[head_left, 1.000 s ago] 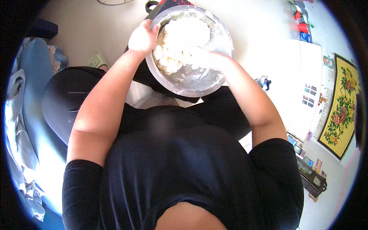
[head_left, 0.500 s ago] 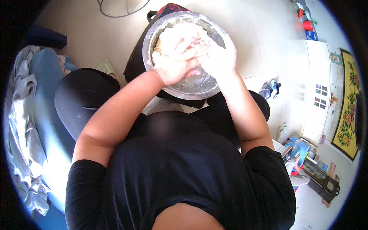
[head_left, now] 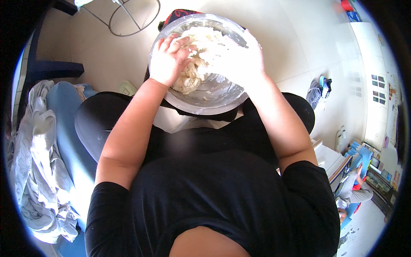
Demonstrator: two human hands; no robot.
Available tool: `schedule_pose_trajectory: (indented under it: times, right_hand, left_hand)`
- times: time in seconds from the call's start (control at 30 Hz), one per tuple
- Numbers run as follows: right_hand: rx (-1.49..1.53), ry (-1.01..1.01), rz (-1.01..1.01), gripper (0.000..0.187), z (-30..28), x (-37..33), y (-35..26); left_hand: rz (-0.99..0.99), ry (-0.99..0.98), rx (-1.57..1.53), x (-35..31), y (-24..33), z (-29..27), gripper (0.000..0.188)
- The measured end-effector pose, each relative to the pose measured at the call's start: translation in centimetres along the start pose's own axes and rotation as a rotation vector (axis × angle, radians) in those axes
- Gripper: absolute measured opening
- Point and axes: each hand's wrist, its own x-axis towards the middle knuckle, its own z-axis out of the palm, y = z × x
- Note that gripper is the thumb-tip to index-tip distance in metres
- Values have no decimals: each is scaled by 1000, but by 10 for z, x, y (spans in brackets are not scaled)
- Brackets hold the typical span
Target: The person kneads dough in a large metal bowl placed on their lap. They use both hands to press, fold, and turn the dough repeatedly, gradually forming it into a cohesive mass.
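The person's left hand is lying over the near-left part of a metal bowl, its fingers spreading apart and bending a little. Those fingers are touching the left side of a pale, lumpy dough, and the hand is not closing around anything. The right hand is sitting over the right side of the bowl, with bright glare washing out most of its shape; how far its fingers are opening, and whether they are gripping any dough, one cannot tell.

The dough is filling the space between the two hands, spreading beyond them toward the far wall and bulging below the left hand's fingers. Pale smears are coating the inside of the bowl just below the right hand. Under the bowl, a black and red cover is showing past its far rim, beyond the left hand.

Farther from the left hand, a metal ring stand is standing on the floor, and a pale green slipper is showing beside the left forearm. Well to the left, grey-white cloth is lying along a blue sofa. Right of the right hand, a pair of shoes is resting on the floor.
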Motion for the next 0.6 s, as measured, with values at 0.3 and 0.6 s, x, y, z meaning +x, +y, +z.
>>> schedule_pose_trajectory:
  times: [0.3, 0.6]
  right_hand:
    - [-842, 212, -286, 44, -20, 10, 5]
    - [-579, 161, 16, 37, -31, 36, -1]
  left_hand:
    - [-126, 9, -132, 0, 9, -12, 12]
    - [-387, 210, -274, -4, -14, -20, 25]
